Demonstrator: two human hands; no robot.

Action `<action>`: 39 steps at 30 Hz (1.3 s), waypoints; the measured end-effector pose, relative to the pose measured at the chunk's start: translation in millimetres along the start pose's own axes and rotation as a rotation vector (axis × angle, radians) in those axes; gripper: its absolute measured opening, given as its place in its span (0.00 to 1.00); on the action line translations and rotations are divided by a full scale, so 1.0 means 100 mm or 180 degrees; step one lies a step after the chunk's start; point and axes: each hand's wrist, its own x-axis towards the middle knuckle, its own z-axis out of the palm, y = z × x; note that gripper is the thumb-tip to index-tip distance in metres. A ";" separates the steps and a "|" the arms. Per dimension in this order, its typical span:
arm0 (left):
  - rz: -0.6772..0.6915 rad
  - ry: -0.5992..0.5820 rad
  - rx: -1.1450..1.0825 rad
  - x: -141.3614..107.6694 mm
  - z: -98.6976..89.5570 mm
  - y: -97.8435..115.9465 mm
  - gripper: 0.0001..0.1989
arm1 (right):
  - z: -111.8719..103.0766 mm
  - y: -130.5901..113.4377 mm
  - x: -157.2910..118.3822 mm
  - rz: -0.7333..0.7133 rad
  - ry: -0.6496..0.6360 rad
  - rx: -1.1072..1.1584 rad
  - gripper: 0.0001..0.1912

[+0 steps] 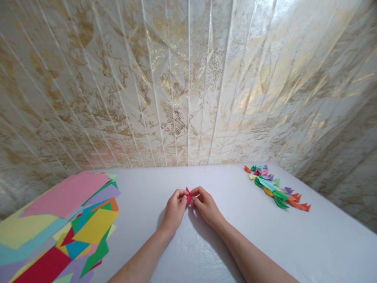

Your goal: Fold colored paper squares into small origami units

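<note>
A small folded red paper piece [189, 197] with a pointed top is held up between my two hands, over the middle of the white table [141, 196]. My left hand [176, 209] pinches its left side between thumb and fingers. On the other side, my right hand [205, 204] grips it with thumb and forefinger. Fingertips cover parts of the paper, so its full shape is hidden.
Loose coloured paper sheets lie heaped at the left, with a large pink sheet [69, 192] and a yellow sheet [97, 226] on top. Several small folded paper figures [266, 184] sit at the right. A gold-patterned curtain [176, 98] hangs behind the table.
</note>
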 end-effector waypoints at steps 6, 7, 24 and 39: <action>-0.0092 -0.0017 -0.0082 0.02 -0.01 0.03 0.10 | 0.01 -0.02 -0.01 0.0091 0.0002 -0.0060 0.08; -0.0097 -0.0019 -0.0075 0.02 -0.01 0.03 0.11 | 0.01 -0.03 -0.01 0.0112 0.0002 -0.0070 0.08; -0.0134 0.0020 -0.0167 0.02 0.00 0.05 0.12 | 0.01 0.01 -0.01 0.0170 0.0036 -0.0086 0.05; -0.0214 0.0046 -0.0233 0.02 -0.01 0.10 0.12 | 0.01 0.01 0.00 0.0080 -0.0032 -0.0066 0.07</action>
